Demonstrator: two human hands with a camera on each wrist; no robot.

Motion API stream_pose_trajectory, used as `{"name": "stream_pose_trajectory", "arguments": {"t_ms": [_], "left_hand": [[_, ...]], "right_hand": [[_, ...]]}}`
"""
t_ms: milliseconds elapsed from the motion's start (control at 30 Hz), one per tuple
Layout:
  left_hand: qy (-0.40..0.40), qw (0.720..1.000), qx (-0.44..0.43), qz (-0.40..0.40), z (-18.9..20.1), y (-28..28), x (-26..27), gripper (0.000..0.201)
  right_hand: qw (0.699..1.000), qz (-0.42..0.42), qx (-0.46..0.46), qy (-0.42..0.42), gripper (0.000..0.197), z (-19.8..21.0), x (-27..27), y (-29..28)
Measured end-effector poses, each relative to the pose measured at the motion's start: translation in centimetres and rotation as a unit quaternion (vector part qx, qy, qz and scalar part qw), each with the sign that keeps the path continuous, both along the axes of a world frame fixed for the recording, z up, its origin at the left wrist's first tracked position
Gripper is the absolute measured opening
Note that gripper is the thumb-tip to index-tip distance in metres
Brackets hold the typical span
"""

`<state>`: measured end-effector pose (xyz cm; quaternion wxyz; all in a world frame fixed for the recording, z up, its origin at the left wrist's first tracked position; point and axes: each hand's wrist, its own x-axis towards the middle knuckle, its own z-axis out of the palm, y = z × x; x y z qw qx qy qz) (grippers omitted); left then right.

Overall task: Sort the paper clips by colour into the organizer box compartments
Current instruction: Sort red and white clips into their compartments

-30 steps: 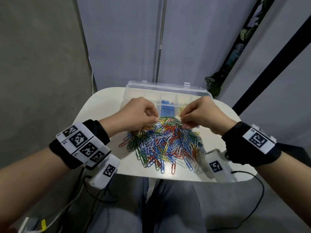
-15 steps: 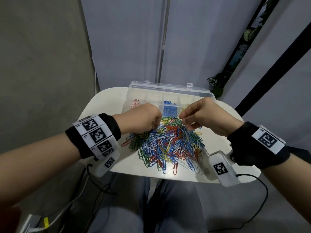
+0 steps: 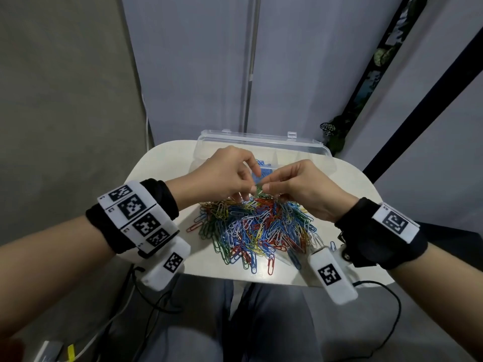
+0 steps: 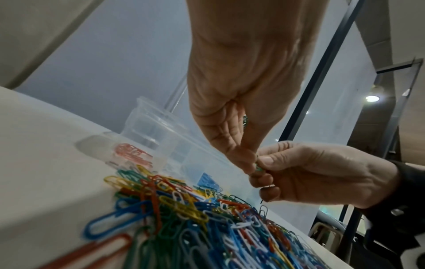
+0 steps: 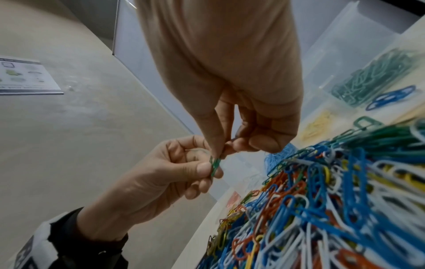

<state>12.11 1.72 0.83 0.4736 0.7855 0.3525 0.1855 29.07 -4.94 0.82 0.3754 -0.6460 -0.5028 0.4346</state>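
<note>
**Head view: green clip pinched between both hands**

A green clip [image 5: 215, 166] is pinched by the left hand [image 3: 222, 176] and right hand [image 3: 303, 190] above the pile [image 3: 257, 226], apparently to free it for the box [image 3: 308, 150] behind.

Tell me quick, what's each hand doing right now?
Left hand: pinching the green paper clips.
Right hand: pinching the same green paper clips above the pile.
</note>
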Motion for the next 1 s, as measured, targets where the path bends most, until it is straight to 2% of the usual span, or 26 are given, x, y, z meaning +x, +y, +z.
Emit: {"name": "stream_pose_trajectory", "arguments": {"t_ms": [100, 167, 233, 300, 367, 533, 633, 767, 933, 1000], "left_hand": [[-0.012, 1.0, -0.011, -0.001, 0.1, -0.3, 0.4, 0.031], [-0.008, 1.0, -0.017, -0.011, 0.0, -0.4, 0.6, 0.037], [0.013, 1.0, -0.001, -0.016, -0.2, -0.3, 0.4, 0.036], [0.04, 0.999, 0.025, -0.024, -0.4, -0.1, 0.2, 0.031], [0.066, 0.996, 0.052, -0.04, -0.6, 0.0, 0.2, 0.027], [0.119, 0.982, 0.132, -0.072, -1.1, 0.1, 0.5, 0.027], [0.14, 0.97, 0.181, -0.082, -1.2, 0.2, 0.5, 0.028], [0.157, 0.958, 0.215, -0.11, -1.5, 0.3, 0.7, 0.031], [0.184, 0.943, 0.247, -0.128, -1.5, 0.0, 2.0, 0.038], [0.196, 0.94, 0.25, -0.126, -1.5, -0.2, 2.5, 0.04]], "right_hand": [[1.0, 0.002, 0.012, -0.008, 0.004, 0.3, 0.2, -0.2], [0.998, -0.017, 0.037, -0.045, 0.003, 1.1, 1.1, -0.1], [0.985, -0.055, 0.083, -0.139, 0.003, 2.1, 2.9, 0.5], [0.958, -0.106, 0.127, -0.233, 0.004, 3.1, 5.2, 1.3], [0.936, -0.137, 0.13, -0.299, 0.002, 3.5, 7.0, 1.9], [0.937, -0.155, 0.047, -0.308, 0.01, 2.5, 8.6, 3.0], [0.933, -0.154, 0.077, -0.317, 0.017, 2.2, 8.5, 2.7], [0.934, -0.115, 0.117, -0.318, 0.01, 2.8, 7.1, 0.7], [0.939, 0.02, 0.042, -0.341, 0.016, 1.4, 4.7, -1.1], [0.936, 0.063, 0.009, -0.346, 0.024, 0.6, 4.0, -1.3]]}}
